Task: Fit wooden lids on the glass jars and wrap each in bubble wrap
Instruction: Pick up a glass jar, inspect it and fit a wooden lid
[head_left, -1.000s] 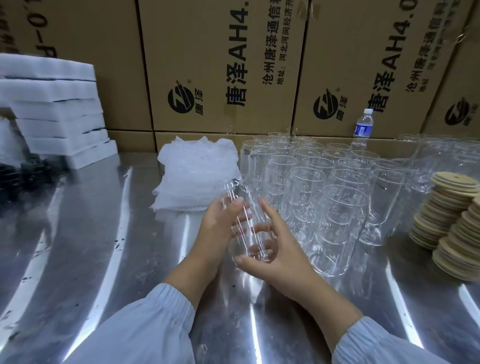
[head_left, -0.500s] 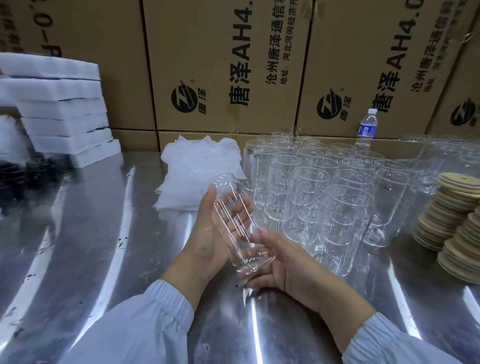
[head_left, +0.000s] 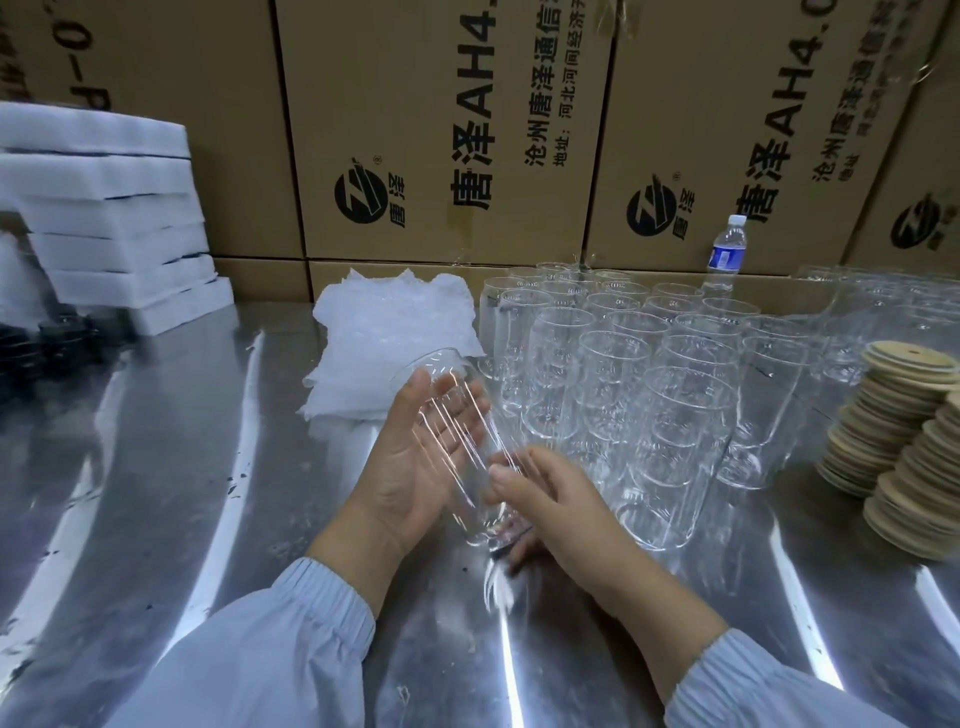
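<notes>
Glass jar (head_left: 464, 453) empty, tilted; left hand (head_left: 408, 475) fingers spread behind, right hand (head_left: 563, 512) fingers gripping base.

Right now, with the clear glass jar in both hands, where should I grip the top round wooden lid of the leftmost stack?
Pinch the top round wooden lid by its rim, from above and its left side, with the right hand: it lies flat, edge exposed; another stack crowds its right.

The cardboard box (head_left: 441, 130) left of the water bottle (head_left: 727, 249) reads "唐泽 AH4", "沧州唐泽通信" and "地址:河北河间经济开". The second box (head_left: 769, 104) behind the bottle repeats "唐泽 AH4". The bottle's blue label is illegible.
</notes>
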